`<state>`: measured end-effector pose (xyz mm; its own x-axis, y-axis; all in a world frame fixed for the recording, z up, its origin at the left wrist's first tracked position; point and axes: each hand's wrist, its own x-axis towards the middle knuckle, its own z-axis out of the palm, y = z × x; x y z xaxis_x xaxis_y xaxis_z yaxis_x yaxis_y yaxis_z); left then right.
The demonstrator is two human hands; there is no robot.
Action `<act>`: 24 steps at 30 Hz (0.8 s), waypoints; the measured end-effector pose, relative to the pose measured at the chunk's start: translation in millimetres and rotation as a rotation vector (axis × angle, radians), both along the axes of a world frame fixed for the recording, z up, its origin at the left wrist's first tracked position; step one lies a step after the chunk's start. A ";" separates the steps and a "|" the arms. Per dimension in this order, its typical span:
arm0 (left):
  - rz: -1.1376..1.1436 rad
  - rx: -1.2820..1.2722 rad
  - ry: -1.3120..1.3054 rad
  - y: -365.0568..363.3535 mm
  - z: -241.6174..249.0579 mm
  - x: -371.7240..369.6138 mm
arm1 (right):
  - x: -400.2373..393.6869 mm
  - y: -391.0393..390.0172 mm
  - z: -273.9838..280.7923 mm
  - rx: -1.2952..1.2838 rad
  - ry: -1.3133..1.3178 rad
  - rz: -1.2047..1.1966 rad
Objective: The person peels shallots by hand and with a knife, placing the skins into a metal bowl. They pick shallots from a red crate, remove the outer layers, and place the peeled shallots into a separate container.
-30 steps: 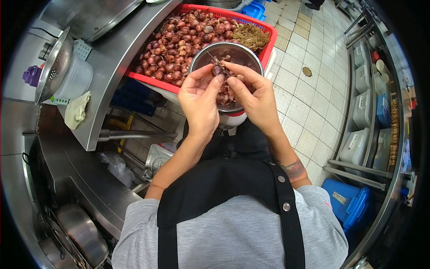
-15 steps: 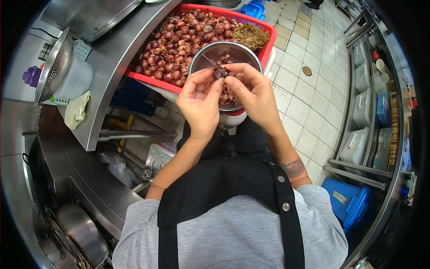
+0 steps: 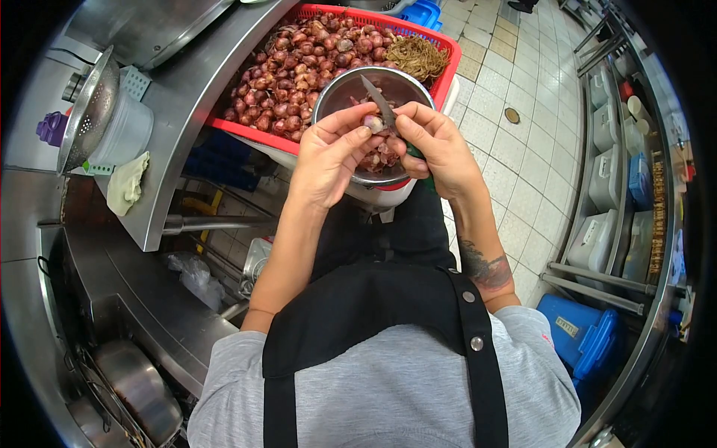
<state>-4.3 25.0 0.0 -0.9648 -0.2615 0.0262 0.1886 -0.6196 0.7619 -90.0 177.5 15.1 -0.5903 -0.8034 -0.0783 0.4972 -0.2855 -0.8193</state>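
Closest to me is my heathered grey shirt [image 3: 403, 392] under a smooth black apron [image 3: 358, 299] with metal snaps. My hands are nearly together: the left hand [image 3: 327, 158] pinches a small, round shallot [image 3: 373, 122], pale and purplish, between thumb and fingertips, and the right hand [image 3: 439, 149] grips a knife [image 3: 382, 104], its narrow dull-grey blade pointing up beside the shallot. My fingers cover much of the green handle; I can't tell whether the edge touches the skin.

Just below sits a round, shiny metal bowl [image 3: 335, 95] with papery, crinkled reddish peels [image 3: 382, 158] in it, partly hidden by my hands. Beyond, a red plastic basket [image 3: 250, 135] with slotted walls is heaped with glossy bulbs [image 3: 287, 71], a wiry tan tangle of fibres [image 3: 417, 58] in its far right corner. Farther off, over pale floor tiles [image 3: 502, 153], a dark shoe [image 3: 522, 7] is cut off by the frame.
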 end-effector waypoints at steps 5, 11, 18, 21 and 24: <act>0.208 -0.090 -0.012 12.3 6.6 -4.8 | 12.1 -11.6 -3.4 0.085 0.238 -0.231; 0.311 -0.297 0.071 12.3 -3.7 -4.5 | 11.7 -0.2 6.8 0.053 0.162 -0.072; 0.094 -0.033 0.030 8.2 -0.1 -1.8 | 1.5 -7.1 -2.0 0.256 0.555 -0.421; 0.051 0.051 0.013 6.3 -1.9 -2.5 | 2.1 -7.0 0.1 0.398 0.735 -0.514; 0.050 0.097 -0.013 1.7 -4.9 -1.5 | 0.4 -4.9 3.0 0.438 0.793 -0.596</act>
<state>-5.8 26.7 -5.0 -0.9507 -0.3099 -0.0136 0.2117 -0.6803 0.7017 -89.5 172.6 18.2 -0.8855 -0.3655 0.2868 -0.3403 0.0901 -0.9360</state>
